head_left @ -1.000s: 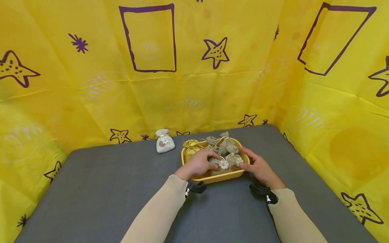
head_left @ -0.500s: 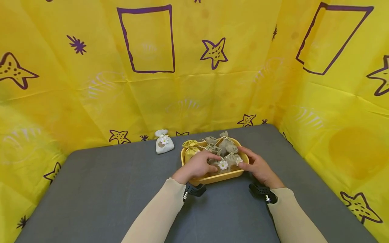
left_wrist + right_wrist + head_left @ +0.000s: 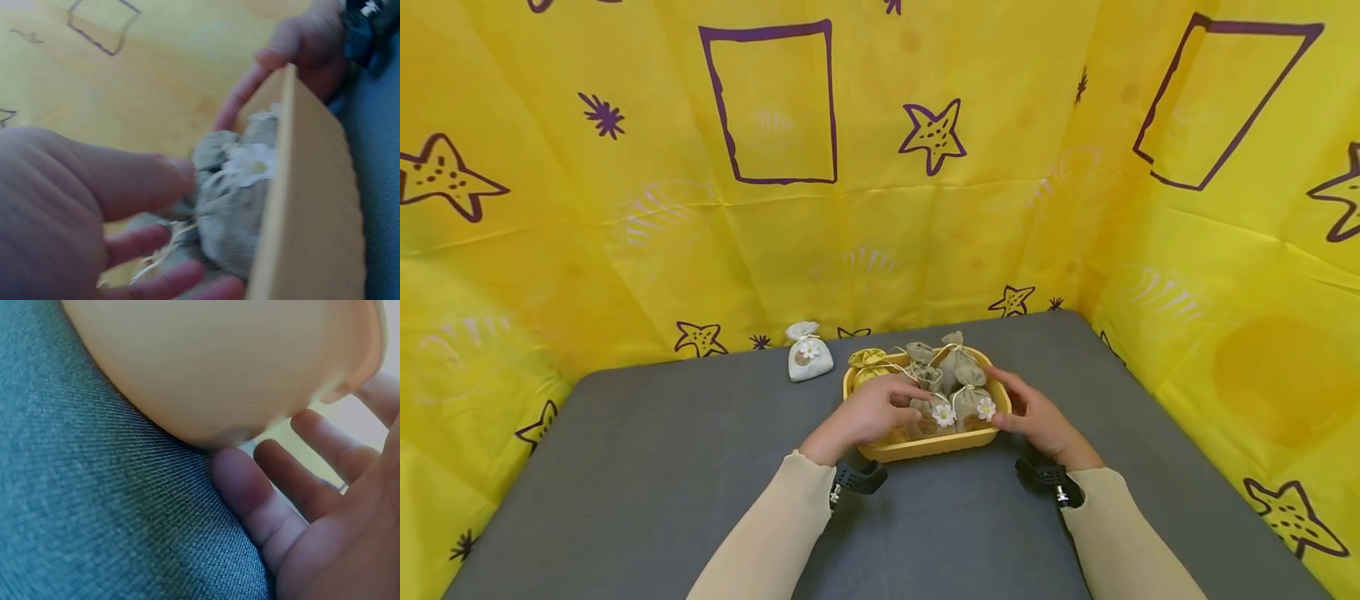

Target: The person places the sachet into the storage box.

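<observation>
A yellow plastic basket (image 3: pixel 917 450) holds several small drawstring sachets: a yellow sachet (image 3: pixel 867 375) at the left, and grey-brown ones. The front grey-brown sachet (image 3: pixel 928 423) and the one on its right (image 3: pixel 972 400) bear white flowers. My left hand (image 3: pixel 871 410) hovers at the basket's left part, beside the front sachet. In the left wrist view its thumb and fingers are spread loosely, holding nothing. My right hand (image 3: pixel 1045 425) cups the basket's right end, thumb by the front rim, fingers against the outer wall (image 3: pixel 237 362).
A white sachet (image 3: pixel 809 358) with a flower and a round tag stands on the grey table (image 3: pixel 647 467), left of the basket and near the back edge. Yellow cloth (image 3: pixel 880 233) with purple drawings hangs behind and at both sides.
My left hand has drawn back slightly leftward from the front sachet. The basket has shifted a little left. My right thumb has moved off the right sachet to the rim.
</observation>
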Action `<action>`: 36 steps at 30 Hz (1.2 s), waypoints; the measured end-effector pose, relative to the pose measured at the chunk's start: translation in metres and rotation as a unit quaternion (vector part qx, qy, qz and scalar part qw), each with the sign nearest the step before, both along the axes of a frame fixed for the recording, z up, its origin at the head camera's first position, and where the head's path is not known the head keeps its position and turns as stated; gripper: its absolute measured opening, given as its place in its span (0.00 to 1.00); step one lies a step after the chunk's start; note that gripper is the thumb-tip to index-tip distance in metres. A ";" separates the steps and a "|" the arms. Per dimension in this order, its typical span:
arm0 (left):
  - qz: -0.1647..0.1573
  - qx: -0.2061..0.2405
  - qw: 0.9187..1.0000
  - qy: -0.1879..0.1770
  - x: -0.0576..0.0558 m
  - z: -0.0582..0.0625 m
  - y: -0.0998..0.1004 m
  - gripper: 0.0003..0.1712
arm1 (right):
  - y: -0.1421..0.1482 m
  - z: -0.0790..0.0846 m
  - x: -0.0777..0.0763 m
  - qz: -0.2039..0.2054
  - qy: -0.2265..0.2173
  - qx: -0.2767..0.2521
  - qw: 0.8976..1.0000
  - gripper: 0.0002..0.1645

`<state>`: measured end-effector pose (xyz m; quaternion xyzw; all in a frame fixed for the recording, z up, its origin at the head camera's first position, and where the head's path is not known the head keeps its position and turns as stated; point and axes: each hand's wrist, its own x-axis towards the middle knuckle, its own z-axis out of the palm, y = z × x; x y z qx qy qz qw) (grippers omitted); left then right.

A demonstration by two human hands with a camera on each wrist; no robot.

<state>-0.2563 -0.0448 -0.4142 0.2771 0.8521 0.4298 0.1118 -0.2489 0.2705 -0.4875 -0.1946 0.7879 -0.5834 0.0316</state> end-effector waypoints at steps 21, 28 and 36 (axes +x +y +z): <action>0.124 0.288 0.931 -0.188 -0.012 -0.048 -0.176 0.36 | -0.003 0.002 0.003 -0.007 -0.028 -0.005 1.000 0.48; 0.127 0.372 0.880 -0.266 -0.029 -0.061 -0.222 0.44 | -0.001 0.000 0.005 -0.012 -0.030 0.000 0.999 0.46; 0.158 0.347 0.895 -0.232 -0.058 -0.063 -0.214 0.47 | -0.003 0.001 0.003 -0.011 -0.033 -0.002 0.999 0.47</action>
